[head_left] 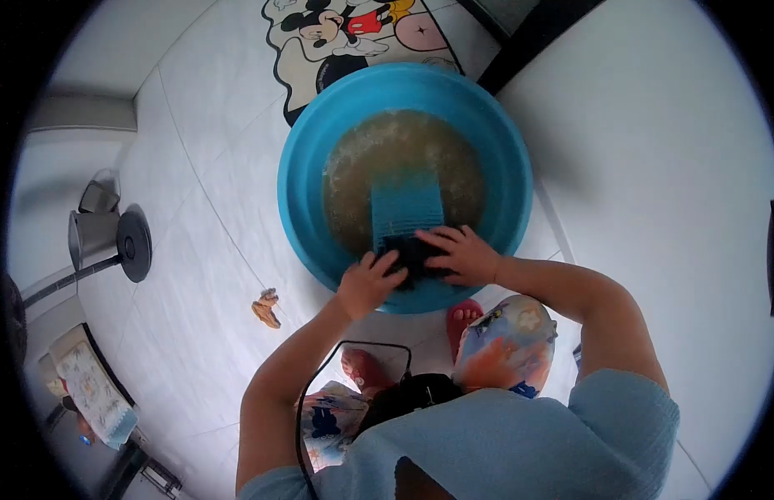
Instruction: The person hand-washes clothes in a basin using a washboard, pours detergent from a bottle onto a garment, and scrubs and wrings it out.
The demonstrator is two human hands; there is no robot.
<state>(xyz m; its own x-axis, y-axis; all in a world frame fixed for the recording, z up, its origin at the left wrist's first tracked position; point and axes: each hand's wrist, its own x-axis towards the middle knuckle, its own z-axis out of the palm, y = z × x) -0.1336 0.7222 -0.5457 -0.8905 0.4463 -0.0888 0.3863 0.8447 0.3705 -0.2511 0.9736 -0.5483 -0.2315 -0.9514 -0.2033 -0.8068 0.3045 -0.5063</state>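
Observation:
A blue plastic basin (293,187) in front of me holds murky brown water with some foam. In it a blue ribbed washboard (407,208) leans, its far end under the water. A black wet cloth (412,257) lies bunched on the near end of the board; its exact kind cannot be made out. My left hand (372,283) grips the cloth's left side with bent fingers. From the right, my right hand (463,254) presses on the cloth, fingers curled over it.
A cartoon floor mat (337,42) lies beyond the basin. On the tiled floor to the left is a small brown crumpled thing (266,308). Further left stand a grey bucket (93,233) and a round dark base (135,243). A white panel (653,167) rises on the right.

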